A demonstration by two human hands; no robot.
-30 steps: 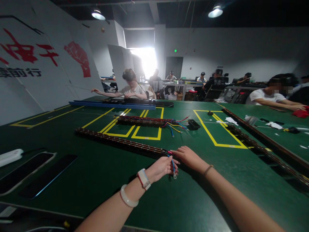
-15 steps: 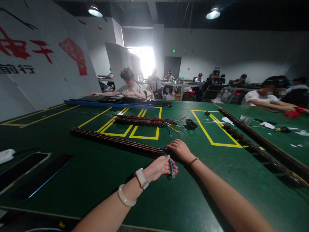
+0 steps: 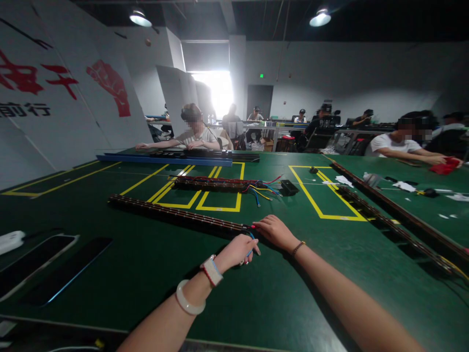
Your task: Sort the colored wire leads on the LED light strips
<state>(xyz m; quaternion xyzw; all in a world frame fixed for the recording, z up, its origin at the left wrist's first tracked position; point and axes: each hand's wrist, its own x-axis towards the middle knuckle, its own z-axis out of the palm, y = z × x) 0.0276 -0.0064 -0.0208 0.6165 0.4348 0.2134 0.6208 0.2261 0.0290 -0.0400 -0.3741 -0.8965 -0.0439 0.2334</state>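
L arm [image 3: 164,320] is stretched fwd from bottom ctr, angled R; R arm [image 3: 351,286] is extended from lower R, angled L. Both forearms are bared. L wrist [image 3: 223,263] & R wrist [image 3: 293,243] are held approx. straight. L hand [image 3: 237,249] is turned back-up, w/ fingers curled in. R hand [image 3: 274,232] is placed just beyond, back-up, w/ fingers bent, tips pointed L; thumb mostly hidden.

left arm [image 3: 164,318]: woven red-edged wristband [image 3: 211,271], white bangle [image 3: 183,303] | right arm [image 3: 340,283]: thin dark bracelet [image 3: 298,248]
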